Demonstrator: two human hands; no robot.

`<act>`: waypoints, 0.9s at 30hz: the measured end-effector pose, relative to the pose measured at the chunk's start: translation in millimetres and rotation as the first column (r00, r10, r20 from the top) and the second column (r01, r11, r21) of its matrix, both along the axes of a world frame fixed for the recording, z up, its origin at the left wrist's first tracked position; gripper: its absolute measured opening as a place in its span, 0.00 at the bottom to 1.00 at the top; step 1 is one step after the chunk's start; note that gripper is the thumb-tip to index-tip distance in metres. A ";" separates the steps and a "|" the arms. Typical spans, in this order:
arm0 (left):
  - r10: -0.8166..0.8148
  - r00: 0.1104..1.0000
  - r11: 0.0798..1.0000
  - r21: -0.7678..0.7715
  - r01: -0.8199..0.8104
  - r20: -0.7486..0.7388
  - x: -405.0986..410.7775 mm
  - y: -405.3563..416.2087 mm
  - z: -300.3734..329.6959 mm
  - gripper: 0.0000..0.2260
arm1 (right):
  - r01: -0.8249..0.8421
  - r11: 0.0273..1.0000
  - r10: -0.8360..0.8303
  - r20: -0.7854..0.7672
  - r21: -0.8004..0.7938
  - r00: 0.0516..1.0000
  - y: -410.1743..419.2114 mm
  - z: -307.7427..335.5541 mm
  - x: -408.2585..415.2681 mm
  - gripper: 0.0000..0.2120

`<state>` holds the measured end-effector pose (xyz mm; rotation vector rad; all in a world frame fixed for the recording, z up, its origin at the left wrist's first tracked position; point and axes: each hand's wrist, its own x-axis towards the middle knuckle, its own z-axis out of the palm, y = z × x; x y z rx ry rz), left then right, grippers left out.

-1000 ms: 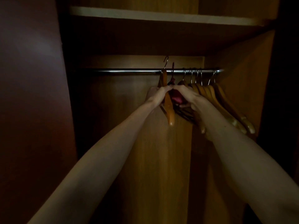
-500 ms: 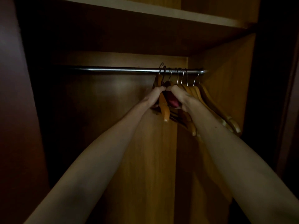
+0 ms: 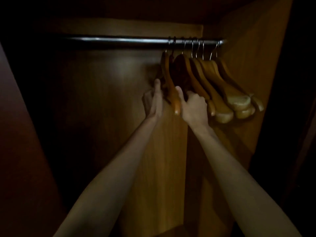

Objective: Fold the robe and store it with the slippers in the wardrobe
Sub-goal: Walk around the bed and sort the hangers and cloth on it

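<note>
The fingers (image 3: 179, 93) of the right hand (image 3: 194, 108) are curled among the lower arms of the wooden hangers (image 3: 222, 93), and something dark appears to be held there, though the gloom prevents it from being made out. The left hand (image 3: 154, 101) is raised just left of the leftmost hanger (image 3: 171, 89), its fingers fairly straight and resting against the hanger's far side; whether anything is pinched cannot be told.

Compared with half a second ago, both hands have been lowered from the necks of the hangers, close under the rail (image 3: 128, 40), to the lower ends of their arms. The leftmost hanger, lifted and tilted a second ago, is now hooked on the rail with the rest. The reddish patch seen earlier between the hands is no longer distinct; only a dark shape is left between the first two hangers.

Outward from the hands, the hangers are bunched at the right end of the rail, close to the side wall of the wardrobe (image 3: 248, 48). The remainder of the rail is bare.

No robe or slippers can be identified in this view; their whereabouts cannot be told. It is judged that the hangers are merely being tidied or cleared aside, so that folding and storing are still to be done.
</note>
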<state>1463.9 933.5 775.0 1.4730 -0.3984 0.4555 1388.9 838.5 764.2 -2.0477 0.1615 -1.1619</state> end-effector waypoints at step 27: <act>0.051 0.262 -0.247 0.242 0.938 -0.964 -251.1 -18.9 -553.2 0.08 | 0.782 0.480 0.284 -0.914 0.397 0.290 17.9 -529.6 -360.8 0.20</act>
